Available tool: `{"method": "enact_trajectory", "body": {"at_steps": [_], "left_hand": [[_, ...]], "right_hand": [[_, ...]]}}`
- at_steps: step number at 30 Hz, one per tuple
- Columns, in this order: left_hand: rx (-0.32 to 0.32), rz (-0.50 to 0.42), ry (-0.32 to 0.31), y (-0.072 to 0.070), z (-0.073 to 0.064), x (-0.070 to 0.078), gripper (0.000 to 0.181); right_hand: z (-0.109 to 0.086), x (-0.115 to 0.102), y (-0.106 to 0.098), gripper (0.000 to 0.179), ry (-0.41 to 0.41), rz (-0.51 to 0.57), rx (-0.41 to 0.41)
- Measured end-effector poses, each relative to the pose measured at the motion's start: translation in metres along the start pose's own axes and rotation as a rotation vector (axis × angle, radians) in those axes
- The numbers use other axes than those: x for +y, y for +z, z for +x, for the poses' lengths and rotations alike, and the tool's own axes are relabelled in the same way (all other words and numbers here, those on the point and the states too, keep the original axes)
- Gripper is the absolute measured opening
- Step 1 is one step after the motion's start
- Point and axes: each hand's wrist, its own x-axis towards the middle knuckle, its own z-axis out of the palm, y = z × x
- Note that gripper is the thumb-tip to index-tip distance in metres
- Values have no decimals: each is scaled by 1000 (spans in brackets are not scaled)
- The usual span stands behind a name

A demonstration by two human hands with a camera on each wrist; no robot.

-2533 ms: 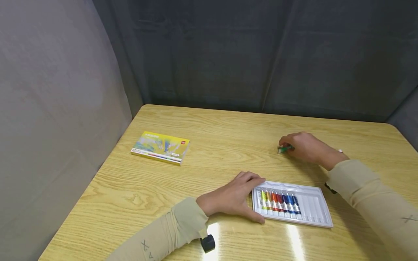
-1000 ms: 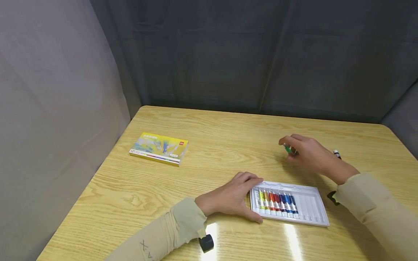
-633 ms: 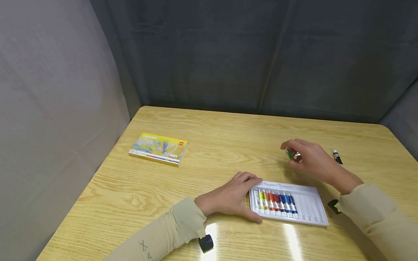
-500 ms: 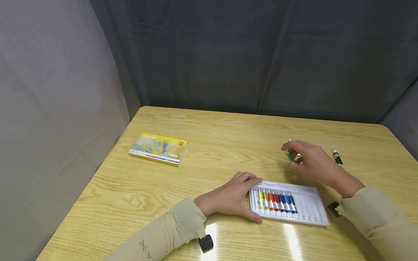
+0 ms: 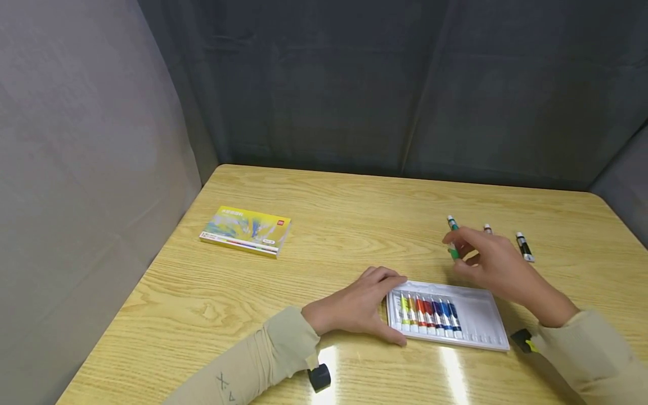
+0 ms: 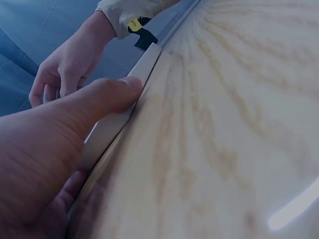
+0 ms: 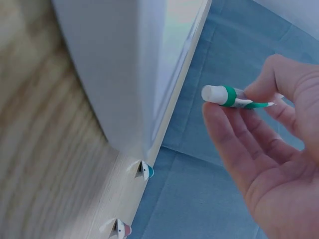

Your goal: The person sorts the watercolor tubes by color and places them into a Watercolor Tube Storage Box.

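Currently, right hand (image 5: pixel 498 263) pinches green-and-white paint tube (image 7: pixel 229 96) beyond white plastic tray's (image 5: pixel 481 312) back edge; left hand (image 5: pixel 356 304) spread against tray's left edge. Flat yellow box (image 5: pixel 248 230) near wood-grain table's (image 5: pixel 344 225) left edge reads "12".

And here's tabletop (image 5: pixel 329 219): wood grain, smooth, glossy enough to throw back hard white streaks of light. White tray (image 5: pixel 477 312) now: moulded plastic by its look, soft sheen. Row of tubes (image 5: pixel 431 312): smooth, shiny, silvery glints among printed bands. Green tube (image 7: pixel 233 96): smooth body, white cap, plastic-looking, satin. Over to yellow box (image 5: pixel 247 228): printed card, smooth, faint gloss. Right sleeve (image 6: pixel 130 11): beige cloth, matt, finely ribbed. Dark curtain (image 5: pixel 314 90): matt cloth, creased. Grey drape (image 5: pixel 86 157): matt fabric too, lightly wrinkled.
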Motion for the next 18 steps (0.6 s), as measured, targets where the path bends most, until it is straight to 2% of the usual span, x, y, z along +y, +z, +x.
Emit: {"method": "enact_trajectory", "body": {"at_steps": [18], "left_hand": [[4,0,-9,-1,0,2,110]], "right_hand": [[-15,-8,-3,36,87,42,-145]]}}
